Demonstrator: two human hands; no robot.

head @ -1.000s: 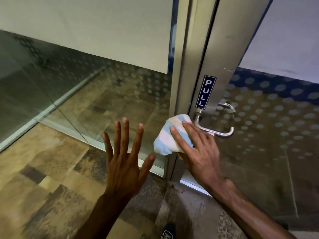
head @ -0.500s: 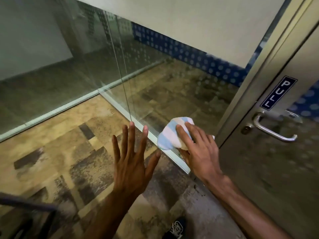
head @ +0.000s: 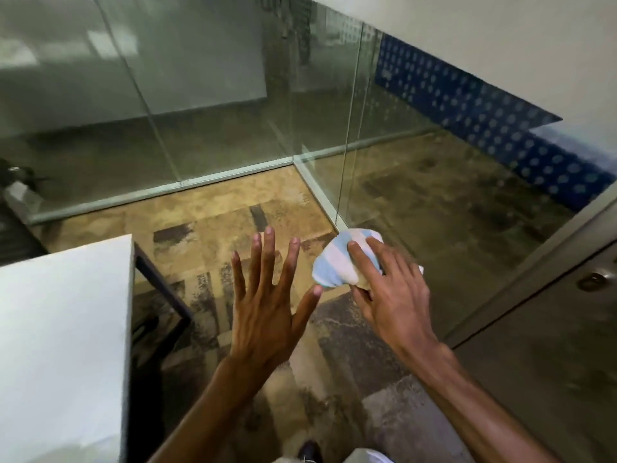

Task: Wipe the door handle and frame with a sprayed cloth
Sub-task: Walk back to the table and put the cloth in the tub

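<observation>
1. Head view, the step in hand: the right hand (head: 390, 292) presses a bunched blue-and-white striped cloth (head: 344, 259) against the glass panel (head: 434, 202) just left of the metal door frame (head: 547, 259). The wipe looks off its target here, so, as a judgement, the good move is to slide the cloth right, onto the frame
2. To do it well, I would keep the pad flat under the fingers, press evenly, and run long overlapping strokes along the frame's length rather than short dabs, turning the cloth to a clean fold when 1 face gets dirty
3. The door handle is out of view; only a small round lock fitting (head: 592, 281) shows on the door (head: 551, 362) at the right edge, so the handle's condition cannot be judged
4. Right hand pose: palm down over the cloth, fingers (head: 360, 253) spread and extended across its top, thumb tucked beneath; it grips the cloth by pressing, not by a fist. The forearm reaches in from the lower right, wrist nearly straight
5. Left hand (head: 267, 309) pose: empty, all 5 digits splayed wide, held flat with its back to the camera, just left of the cloth; whether it touches any glass I cannot tell
6. A white tabletop (head: 63, 345) sits at the lower left, and patterned carpet (head: 213, 208) lies below
</observation>
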